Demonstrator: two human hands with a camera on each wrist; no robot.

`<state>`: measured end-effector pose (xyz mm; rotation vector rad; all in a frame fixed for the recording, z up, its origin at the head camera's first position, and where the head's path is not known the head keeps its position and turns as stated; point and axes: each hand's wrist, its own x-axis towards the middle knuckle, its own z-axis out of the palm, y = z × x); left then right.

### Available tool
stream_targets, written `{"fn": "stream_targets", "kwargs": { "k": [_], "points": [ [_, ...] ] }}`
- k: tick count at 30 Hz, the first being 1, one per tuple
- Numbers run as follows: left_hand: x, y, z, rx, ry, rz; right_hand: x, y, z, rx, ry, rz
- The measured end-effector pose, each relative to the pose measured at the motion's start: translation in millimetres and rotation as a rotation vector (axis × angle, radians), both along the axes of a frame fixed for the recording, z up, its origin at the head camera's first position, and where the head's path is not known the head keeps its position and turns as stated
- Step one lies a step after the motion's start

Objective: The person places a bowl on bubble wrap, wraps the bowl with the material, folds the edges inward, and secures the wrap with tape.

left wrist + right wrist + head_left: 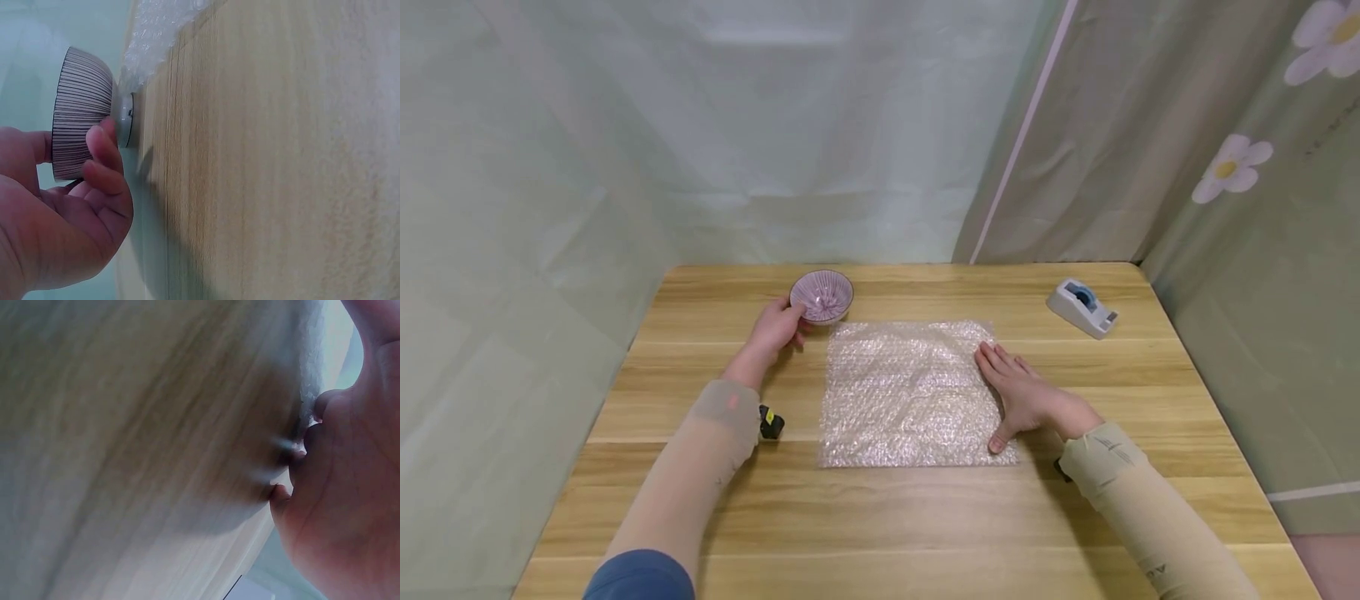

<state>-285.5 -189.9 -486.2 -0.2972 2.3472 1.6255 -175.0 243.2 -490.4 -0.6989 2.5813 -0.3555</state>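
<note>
A small bowl (823, 292) with thin dark stripes and a dark rim is at the back of the table, left of centre. My left hand (777, 325) grips its near left side, with the thumb over the rim and the fingers against the outer wall. The left wrist view shows the striped outside of the bowl (81, 103) and its pale foot beside the curled fingertips. A sheet of bubble wrap (910, 400) lies flat just in front of the bowl. On its right edge rests my right hand (1030, 400), fingers stretched and thumb spread.
A white tape dispenser (1081, 307) with a blue core stands at the back right of the wooden table (925, 533). Pale curtains (820, 133) hang behind and along both sides of the table.
</note>
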Motion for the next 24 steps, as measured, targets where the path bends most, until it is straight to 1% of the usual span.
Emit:
{"fn": "stream_targets", "kwargs": {
  "k": [5,8,9,11,14,15,16,19,24],
  "points": [
    [1.3,1,0.6,0.028,-0.020,-0.012,0.1,1,-0.8,-0.006,-0.001,-0.005],
    [2.7,2,2.2,0.060,-0.028,-0.023,0.3,1,-1.3,-0.008,-0.003,-0.008],
    [5.2,3,8.2,0.064,-0.038,-0.030,0.5,1,-1.3,-0.009,-0.004,-0.009],
    [6.0,5,12.3,0.082,-0.057,-0.037,0.8,1,-1.6,-0.008,-0.005,-0.011],
    [4.3,5,13.5,0.101,-0.086,-0.041,1.4,1,-1.5,-0.009,-0.006,-0.011],
    [3.3,5,12.9,0.102,-0.091,-0.040,1.5,1,-1.2,-0.005,-0.005,-0.011],
    [0.4,4,7.0,0.111,-0.088,-0.035,1.6,1,-1.0,-0.002,-0.004,-0.011],
    [-1.3,2,0.9,0.123,-0.075,-0.027,1.8,1,0.0,-0.003,0.000,-0.010],
    [0.6,2,-1.5,0.121,-0.044,-0.023,2.2,0,-0.1,-0.006,0.008,-0.007]
  ]
}}
